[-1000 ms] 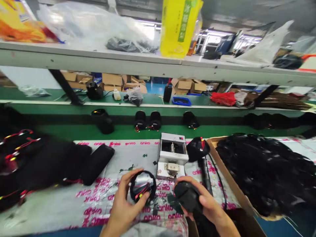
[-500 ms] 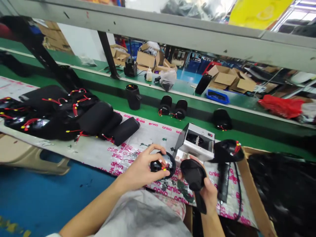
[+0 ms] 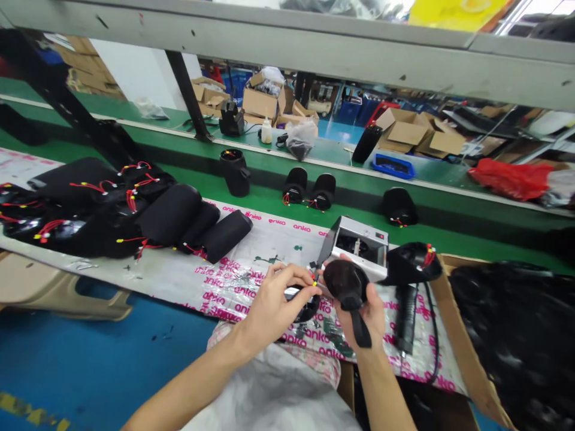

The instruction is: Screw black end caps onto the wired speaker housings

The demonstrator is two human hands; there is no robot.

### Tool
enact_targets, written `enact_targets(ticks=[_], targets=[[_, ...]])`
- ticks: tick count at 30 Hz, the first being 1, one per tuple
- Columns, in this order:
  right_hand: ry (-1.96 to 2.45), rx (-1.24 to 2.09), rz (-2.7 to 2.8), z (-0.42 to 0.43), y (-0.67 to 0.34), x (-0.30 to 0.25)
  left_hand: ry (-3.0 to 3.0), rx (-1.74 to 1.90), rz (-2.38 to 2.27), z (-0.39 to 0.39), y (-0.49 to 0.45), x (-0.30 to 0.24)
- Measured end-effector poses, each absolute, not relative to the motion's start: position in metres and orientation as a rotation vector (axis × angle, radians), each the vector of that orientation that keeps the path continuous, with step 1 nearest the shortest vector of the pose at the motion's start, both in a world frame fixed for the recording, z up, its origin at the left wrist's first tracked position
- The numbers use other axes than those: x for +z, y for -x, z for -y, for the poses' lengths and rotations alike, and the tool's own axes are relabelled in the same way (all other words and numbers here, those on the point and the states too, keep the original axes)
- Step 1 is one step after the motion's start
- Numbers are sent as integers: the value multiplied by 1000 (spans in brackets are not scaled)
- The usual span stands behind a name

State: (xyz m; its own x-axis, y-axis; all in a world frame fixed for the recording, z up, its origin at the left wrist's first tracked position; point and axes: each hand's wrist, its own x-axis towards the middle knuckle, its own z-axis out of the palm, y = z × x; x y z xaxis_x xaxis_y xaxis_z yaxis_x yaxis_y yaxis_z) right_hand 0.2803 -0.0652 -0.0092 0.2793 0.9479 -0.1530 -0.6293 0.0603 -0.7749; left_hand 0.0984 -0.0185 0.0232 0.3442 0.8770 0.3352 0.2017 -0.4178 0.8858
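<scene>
My left hand [image 3: 278, 302] pinches a small yellow connector [image 3: 314, 284] on red wire between thumb and fingertips. Behind those fingers lies a round, shiny black piece [image 3: 309, 308], partly covered by the hand. My right hand [image 3: 375, 317] grips a rounded black cap [image 3: 344, 280] with a short black strap [image 3: 360, 329] hanging from it. The two hands are close together, the connector beside the cap's left edge. Just beyond them stands a silver metal machine [image 3: 366, 239] with a red switch. A black sleeve with red wires [image 3: 413, 263] lies against its right side.
Black cylinders with red wires [image 3: 171, 215] are piled on the bench's left. Several more stand on the green strip, including a tall one [image 3: 236, 173]. A black-handled tool [image 3: 406, 317] with a cable lies at right, beside a cardboard box [image 3: 467, 341] of black items. A metal beam [image 3: 287, 45] crosses overhead.
My left hand has moved slightly right and up with the connector, off the round piece. My right hand has brought the cap up and left, closer to the left hand, tilting it.
</scene>
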Motion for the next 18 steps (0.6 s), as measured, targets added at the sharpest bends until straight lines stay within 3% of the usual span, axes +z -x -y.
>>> enact_targets(ticks=[18], targets=[[724, 1496, 677, 37, -275, 18, -1982, 973, -668, 6, -82, 35]])
